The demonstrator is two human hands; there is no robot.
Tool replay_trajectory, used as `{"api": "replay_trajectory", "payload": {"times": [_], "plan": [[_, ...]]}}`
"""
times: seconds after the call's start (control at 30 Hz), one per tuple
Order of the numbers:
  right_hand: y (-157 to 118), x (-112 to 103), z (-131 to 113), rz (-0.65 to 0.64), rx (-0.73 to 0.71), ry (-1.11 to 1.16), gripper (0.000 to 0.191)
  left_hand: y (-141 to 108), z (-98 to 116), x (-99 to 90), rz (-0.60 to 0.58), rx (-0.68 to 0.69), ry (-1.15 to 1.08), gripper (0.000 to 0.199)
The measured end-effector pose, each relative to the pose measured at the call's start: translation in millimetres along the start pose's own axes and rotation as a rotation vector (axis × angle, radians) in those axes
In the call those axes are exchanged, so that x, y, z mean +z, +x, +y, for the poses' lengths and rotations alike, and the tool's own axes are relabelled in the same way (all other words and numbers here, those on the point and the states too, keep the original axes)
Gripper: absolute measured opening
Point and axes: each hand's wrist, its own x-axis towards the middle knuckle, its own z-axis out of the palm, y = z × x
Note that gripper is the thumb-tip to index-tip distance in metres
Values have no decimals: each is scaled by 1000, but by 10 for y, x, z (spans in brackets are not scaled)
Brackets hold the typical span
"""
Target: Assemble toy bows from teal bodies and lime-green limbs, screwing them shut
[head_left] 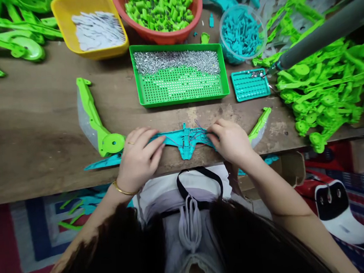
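A blue plastic toy frame (185, 142) lies across the table near its front edge, with thin dark red wires strung over its middle. My left hand (141, 156) grips its left part, thumb and fingers closed on it. At the other side my right hand (229, 140) pinches the frame's right part with bent fingers. A green and grey toy arm (97, 122) sticks out beyond my left hand, and a similar green arm (259, 126) beyond my right. The joints between arms and frame are partly hidden by my hands.
Ahead stands a green tray (181, 95) of small metal screws. Behind it are a yellow bin (99, 52) of white strips and a red bowl (164, 35) of green pieces. To the right are a clear tub (243, 35), a small blue tray (250, 87), a grey screwdriver (318, 31) and piled green parts (319, 87).
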Motion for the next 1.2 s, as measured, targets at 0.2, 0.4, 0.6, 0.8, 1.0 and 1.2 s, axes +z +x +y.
{"api": "replay_trajectory", "payload": {"times": [0.2, 0.4, 0.6, 0.8, 1.0, 1.2], "plan": [[18, -6, -2, 138, 8, -18, 26, 12, 12, 68, -118, 79, 65, 24], [135, 4, 171, 218, -222, 188, 22, 88, 72, 34, -83, 63, 1, 25], [137, 65, 235, 369, -343, 338, 21, 520, 398, 218, 86, 22, -205, 30], [123, 201, 261, 523, -360, 402, 19, 596, 539, 539, 129, -24, -208, 25], [173, 298, 248, 623, -364, 408, 19, 444, 672, 566, 121, -107, -293, 23], [213, 277, 247, 627, -383, 378, 21, 457, 666, 549, 153, -228, -403, 23]]}}
